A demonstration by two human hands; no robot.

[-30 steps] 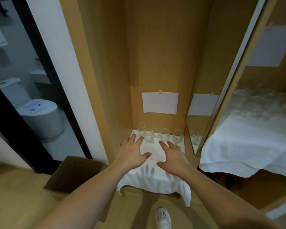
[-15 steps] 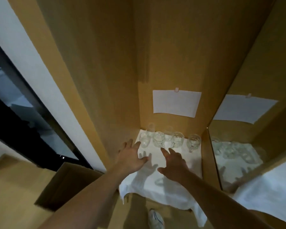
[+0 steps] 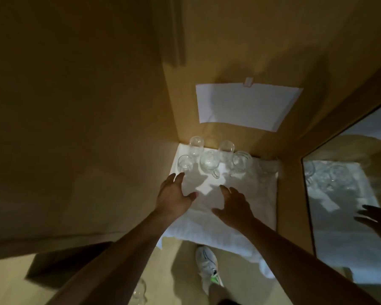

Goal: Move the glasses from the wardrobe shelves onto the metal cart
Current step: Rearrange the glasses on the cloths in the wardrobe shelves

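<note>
Several clear glasses stand in two rows at the back of a wardrobe shelf covered by a white cloth (image 3: 246, 201). A handled glass mug (image 3: 209, 165) is in the middle, a smaller glass (image 3: 184, 164) to its left, another mug (image 3: 241, 162) to its right. My left hand (image 3: 174, 198) reaches in with straight fingers, its tips just short of the left glass. My right hand (image 3: 233, 205) hovers over the cloth, fingers spread, below the middle mug. Neither hand holds anything. The metal cart is out of view.
Wooden wardrobe walls close in on the left and back; a white paper sheet (image 3: 244, 105) is taped to the back panel. A mirror panel (image 3: 348, 208) on the right reflects the shelf. An open cardboard box (image 3: 59, 265) and a glass (image 3: 139, 291) sit on the floor by my shoe (image 3: 207, 267).
The view has moved closer into the wardrobe and tilted down. Both hands have reached further toward the glasses, still holding nothing.
</note>
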